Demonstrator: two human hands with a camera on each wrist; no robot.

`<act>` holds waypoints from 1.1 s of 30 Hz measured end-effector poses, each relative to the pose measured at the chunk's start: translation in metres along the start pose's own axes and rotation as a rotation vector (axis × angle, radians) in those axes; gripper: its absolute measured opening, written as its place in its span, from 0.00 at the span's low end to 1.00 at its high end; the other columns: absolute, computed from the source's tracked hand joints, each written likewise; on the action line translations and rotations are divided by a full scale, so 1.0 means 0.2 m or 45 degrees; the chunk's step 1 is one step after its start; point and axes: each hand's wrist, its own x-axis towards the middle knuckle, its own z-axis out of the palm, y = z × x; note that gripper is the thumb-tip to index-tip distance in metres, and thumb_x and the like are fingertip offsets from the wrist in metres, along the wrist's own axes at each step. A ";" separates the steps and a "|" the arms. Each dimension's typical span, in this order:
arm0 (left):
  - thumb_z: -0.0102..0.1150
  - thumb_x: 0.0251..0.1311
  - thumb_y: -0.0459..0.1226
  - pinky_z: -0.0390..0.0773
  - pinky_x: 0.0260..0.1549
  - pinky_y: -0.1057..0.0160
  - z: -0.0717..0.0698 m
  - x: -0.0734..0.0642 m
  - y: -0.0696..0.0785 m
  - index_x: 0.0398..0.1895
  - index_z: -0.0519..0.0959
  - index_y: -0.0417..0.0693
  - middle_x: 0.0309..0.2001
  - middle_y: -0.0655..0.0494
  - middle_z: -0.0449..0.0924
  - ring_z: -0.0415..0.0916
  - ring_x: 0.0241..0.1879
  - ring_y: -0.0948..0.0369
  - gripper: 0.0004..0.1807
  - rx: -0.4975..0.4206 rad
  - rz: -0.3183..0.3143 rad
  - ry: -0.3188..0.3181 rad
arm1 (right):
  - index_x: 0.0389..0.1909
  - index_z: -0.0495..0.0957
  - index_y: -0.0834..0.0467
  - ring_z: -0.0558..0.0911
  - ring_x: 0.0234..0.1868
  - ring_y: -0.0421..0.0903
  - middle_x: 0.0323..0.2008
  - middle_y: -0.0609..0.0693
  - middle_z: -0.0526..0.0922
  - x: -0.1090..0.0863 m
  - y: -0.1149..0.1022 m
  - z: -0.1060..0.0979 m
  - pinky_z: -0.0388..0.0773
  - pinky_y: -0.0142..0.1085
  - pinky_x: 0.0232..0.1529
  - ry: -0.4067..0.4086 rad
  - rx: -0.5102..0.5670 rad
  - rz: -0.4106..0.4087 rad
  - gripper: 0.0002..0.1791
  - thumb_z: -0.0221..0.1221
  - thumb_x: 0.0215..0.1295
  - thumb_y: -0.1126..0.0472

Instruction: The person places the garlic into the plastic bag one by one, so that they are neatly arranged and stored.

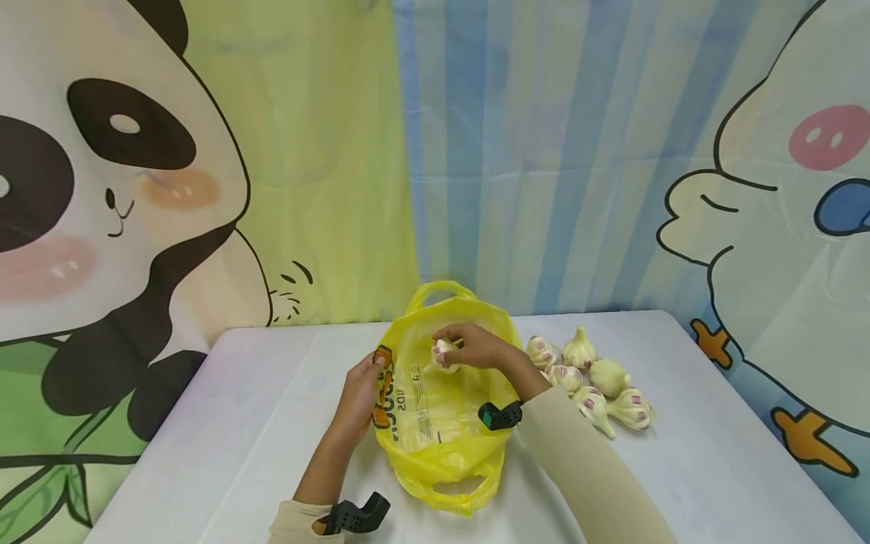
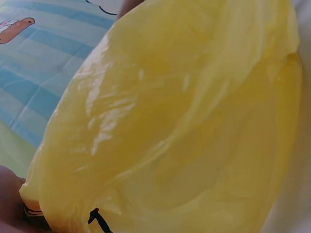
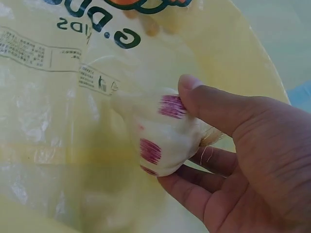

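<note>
A yellow plastic bag (image 1: 469, 412) with two loop handles lies spread on the table, its mouth held wide. My left hand (image 1: 358, 397) grips the bag's left edge, thumb on the printed side. In the left wrist view the bag's yellow film (image 2: 160, 126) fills most of the picture and hides nearly all of that hand. Between thumb and fingers my right hand (image 3: 252, 141) pinches a garlic bulb (image 3: 163, 133), white with purple patches, over the opening of the bag. To the right of the bag sits a group of several garlic bulbs (image 1: 610, 378).
A white-covered table (image 1: 272, 423) carries everything. Behind it hangs a curtain (image 1: 476, 151) printed with a panda and a white cartoon animal. Each wrist wears a small black device, the left one (image 1: 356, 514) close to the table's near side.
</note>
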 end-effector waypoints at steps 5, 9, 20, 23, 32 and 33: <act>0.37 0.77 0.46 0.74 0.47 0.48 0.00 0.00 0.00 0.69 0.66 0.43 0.50 0.32 0.74 0.72 0.48 0.38 0.25 0.014 0.008 0.007 | 0.65 0.69 0.68 0.81 0.41 0.45 0.47 0.54 0.81 0.00 0.04 0.01 0.78 0.38 0.45 -0.056 0.058 0.023 0.28 0.61 0.68 0.61; 0.37 0.77 0.45 0.75 0.46 0.49 0.00 0.00 0.00 0.69 0.67 0.43 0.49 0.33 0.74 0.72 0.48 0.38 0.25 0.023 0.010 0.014 | 0.65 0.68 0.69 0.83 0.36 0.45 0.42 0.54 0.82 -0.01 0.05 0.02 0.79 0.38 0.44 -0.055 0.117 0.013 0.27 0.60 0.68 0.64; 0.37 0.77 0.45 0.75 0.47 0.48 0.00 0.01 0.00 0.69 0.66 0.43 0.51 0.33 0.73 0.72 0.49 0.38 0.25 0.005 0.009 0.008 | 0.64 0.71 0.66 0.79 0.51 0.50 0.57 0.57 0.76 -0.03 0.12 0.07 0.76 0.42 0.51 -0.009 0.129 0.038 0.26 0.61 0.67 0.61; 0.37 0.77 0.45 0.75 0.46 0.48 0.00 0.01 0.00 0.69 0.66 0.43 0.51 0.32 0.73 0.71 0.50 0.37 0.24 0.000 0.006 0.011 | 0.64 0.71 0.67 0.74 0.58 0.56 0.59 0.59 0.74 -0.05 0.14 0.08 0.74 0.46 0.53 0.002 0.151 0.033 0.26 0.61 0.67 0.62; 0.36 0.77 0.45 0.75 0.47 0.48 0.00 0.01 0.01 0.69 0.66 0.43 0.51 0.32 0.73 0.71 0.50 0.38 0.24 0.008 0.012 0.020 | 0.64 0.70 0.67 0.74 0.58 0.56 0.60 0.59 0.74 -0.06 0.15 0.09 0.75 0.45 0.52 0.018 0.184 0.028 0.27 0.61 0.66 0.62; 0.36 0.77 0.45 0.75 0.47 0.48 0.00 0.01 0.01 0.69 0.66 0.43 0.52 0.32 0.73 0.72 0.50 0.38 0.24 0.011 0.011 0.020 | 0.64 0.70 0.67 0.74 0.58 0.56 0.59 0.59 0.74 -0.06 0.15 0.10 0.75 0.45 0.52 0.019 0.189 0.032 0.27 0.61 0.66 0.62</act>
